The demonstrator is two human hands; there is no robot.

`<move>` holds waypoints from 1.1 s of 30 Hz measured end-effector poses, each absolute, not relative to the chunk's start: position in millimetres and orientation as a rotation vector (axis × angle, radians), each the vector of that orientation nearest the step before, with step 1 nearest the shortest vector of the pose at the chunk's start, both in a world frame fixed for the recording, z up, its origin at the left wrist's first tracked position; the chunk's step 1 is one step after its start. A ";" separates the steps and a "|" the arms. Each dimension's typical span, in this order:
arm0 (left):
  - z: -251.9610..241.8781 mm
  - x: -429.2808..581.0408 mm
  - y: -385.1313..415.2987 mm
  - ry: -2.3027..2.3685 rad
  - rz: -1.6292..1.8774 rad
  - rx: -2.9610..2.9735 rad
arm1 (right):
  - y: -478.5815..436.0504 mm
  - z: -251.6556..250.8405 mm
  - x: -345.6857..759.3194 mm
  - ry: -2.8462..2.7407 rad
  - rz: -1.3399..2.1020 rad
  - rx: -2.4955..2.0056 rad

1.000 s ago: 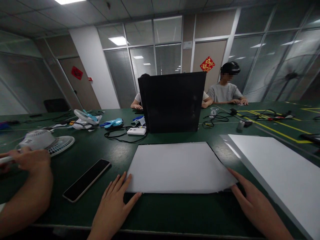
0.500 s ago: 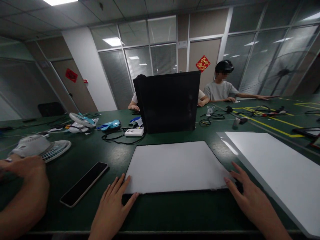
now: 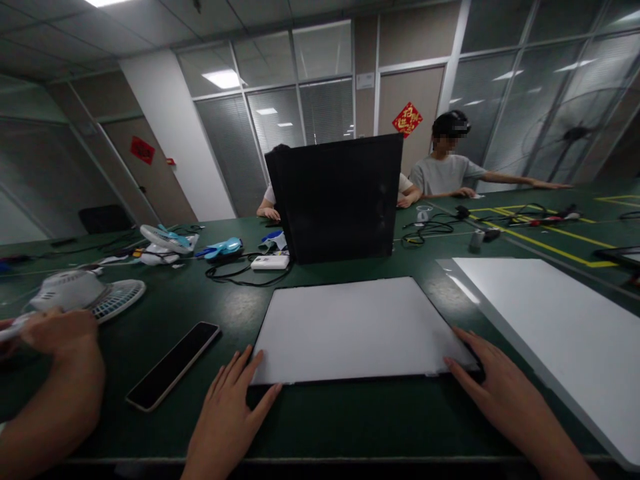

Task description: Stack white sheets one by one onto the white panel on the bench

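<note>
Left hand (image 3: 231, 407) flat on bench (image 3: 350, 420), fingers spread, fingertips touching near left corner of white sheet (image 3: 357, 330). Right hand (image 3: 495, 393) flat too, fingers spread, tips on sheet's near right corner. Neither hand grips anything. Sheet lies flat at bench centre, seemingly on thin dark backing, edge hard to read. Black phone (image 3: 173, 365) left of sheet. Larger white board (image 3: 555, 333) to right. Black upright panel (image 3: 340, 197) just beyond sheet. Co-worker's hand (image 3: 57, 330) far left, near small white fan (image 3: 85, 293).
</note>
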State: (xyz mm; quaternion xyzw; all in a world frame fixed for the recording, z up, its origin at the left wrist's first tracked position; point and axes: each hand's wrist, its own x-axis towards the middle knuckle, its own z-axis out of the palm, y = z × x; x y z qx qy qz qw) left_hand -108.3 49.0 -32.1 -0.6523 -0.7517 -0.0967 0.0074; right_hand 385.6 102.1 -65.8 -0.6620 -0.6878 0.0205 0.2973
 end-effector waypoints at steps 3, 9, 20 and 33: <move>-35.7 -109.9 48.8 -2.334 -0.346 -2.036 | 103.5 -69.0 385.8 -1.899 0.030 -1.737; -43.9 -115.1 49.2 -2.298 -0.434 -2.034 | 103.8 -74.7 384.3 -1.989 -0.006 -1.738; -39.4 -113.8 49.0 -2.315 -0.436 -2.041 | 103.1 -73.3 379.0 -2.016 -0.034 -1.729; -44.7 -115.8 50.2 -2.339 -0.452 -2.003 | 97.4 -69.7 383.1 -1.843 -0.081 -1.743</move>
